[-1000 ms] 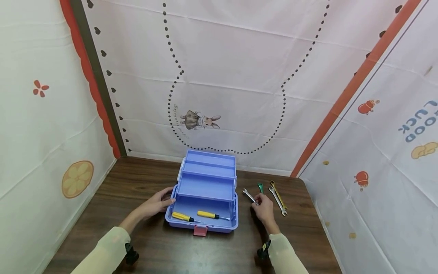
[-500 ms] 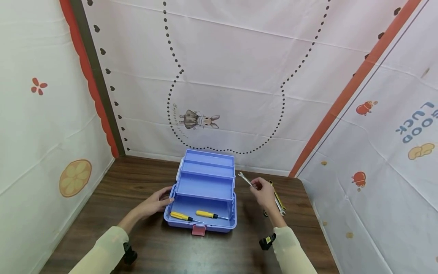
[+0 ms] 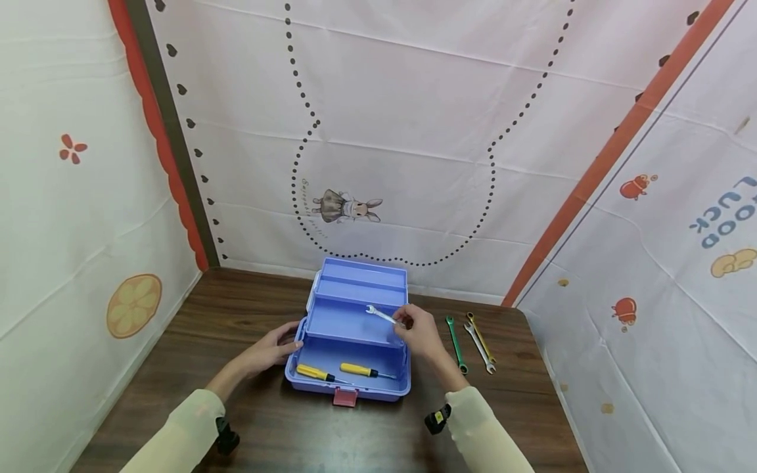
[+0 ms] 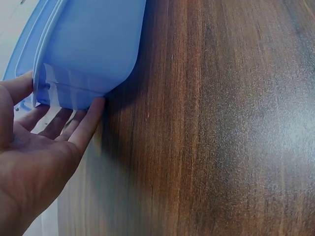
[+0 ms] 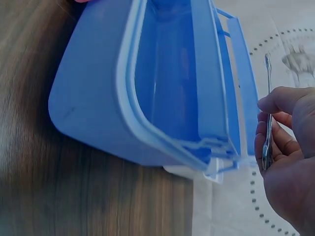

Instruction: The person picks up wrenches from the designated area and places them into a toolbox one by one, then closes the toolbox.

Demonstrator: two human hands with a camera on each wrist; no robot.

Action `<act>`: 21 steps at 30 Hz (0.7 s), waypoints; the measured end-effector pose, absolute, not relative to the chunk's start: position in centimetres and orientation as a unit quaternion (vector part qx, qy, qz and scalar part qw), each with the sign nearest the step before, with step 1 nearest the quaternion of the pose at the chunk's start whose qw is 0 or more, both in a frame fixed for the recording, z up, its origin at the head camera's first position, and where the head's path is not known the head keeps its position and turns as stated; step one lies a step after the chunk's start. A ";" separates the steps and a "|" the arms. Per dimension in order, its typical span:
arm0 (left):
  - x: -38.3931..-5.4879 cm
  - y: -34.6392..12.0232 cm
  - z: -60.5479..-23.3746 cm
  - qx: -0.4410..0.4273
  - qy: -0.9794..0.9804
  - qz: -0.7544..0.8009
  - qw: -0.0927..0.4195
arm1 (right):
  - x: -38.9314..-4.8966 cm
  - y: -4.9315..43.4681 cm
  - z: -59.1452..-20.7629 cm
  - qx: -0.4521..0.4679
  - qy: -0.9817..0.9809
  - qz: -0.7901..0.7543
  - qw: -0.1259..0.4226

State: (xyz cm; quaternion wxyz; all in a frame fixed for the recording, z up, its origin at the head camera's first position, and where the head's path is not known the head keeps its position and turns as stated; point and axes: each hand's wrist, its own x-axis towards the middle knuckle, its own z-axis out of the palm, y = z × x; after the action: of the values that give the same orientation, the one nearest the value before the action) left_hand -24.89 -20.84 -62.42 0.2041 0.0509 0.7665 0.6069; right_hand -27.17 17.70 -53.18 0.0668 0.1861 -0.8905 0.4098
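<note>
A blue toolbox [image 3: 387, 396] stands unfolded on the table, its stepped trays raised at the back. Two yellow-handled screwdrivers, one on the left [image 3: 311, 372] and one on the right [image 3: 357, 370], lie in its bottom compartment. My left hand [image 4: 47, 147] holds the toolbox's left side, thumb at the rim and fingers along the outer wall. Between thumb and fingers, my right hand [image 3: 418, 328] pinches a silver wrench [image 3: 381, 314] above the middle tray [image 3: 337, 322]. In the right wrist view, the same wrench [image 5: 268, 88] is apart from the trays.
Right of the toolbox lie a green wrench [image 3: 456, 346], a silver wrench [image 3: 478, 345] and a yellow wrench [image 3: 483, 338] on the brown wooden table [image 3: 331, 440]. Printed white cloth [image 3: 390, 184] hangs behind the table and along both sides.
My right hand has lifted the silver wrench off the table and carried it left over the toolbox. The green wrench is now uncovered. My left hand stays on the toolbox.
</note>
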 end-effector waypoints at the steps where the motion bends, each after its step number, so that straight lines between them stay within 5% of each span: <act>1: -24.8 -20.8 -62.4 0.052 0.766 0.607 0.204 | -27.2 17.4 -53.3 0.192 -0.891 0.407 0.066; 21: -24.6 -20.8 -62.4 0.055 0.766 0.609 0.200 | -27.6 13.5 -55.9 0.234 -0.896 0.377 0.015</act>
State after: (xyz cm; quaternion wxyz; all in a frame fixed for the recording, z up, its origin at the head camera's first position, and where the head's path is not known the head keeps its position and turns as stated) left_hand -24.59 -20.79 -62.38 0.2004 0.0551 0.7655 0.6089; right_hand -27.60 13.50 -55.87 0.0153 0.2342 -0.8958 0.3773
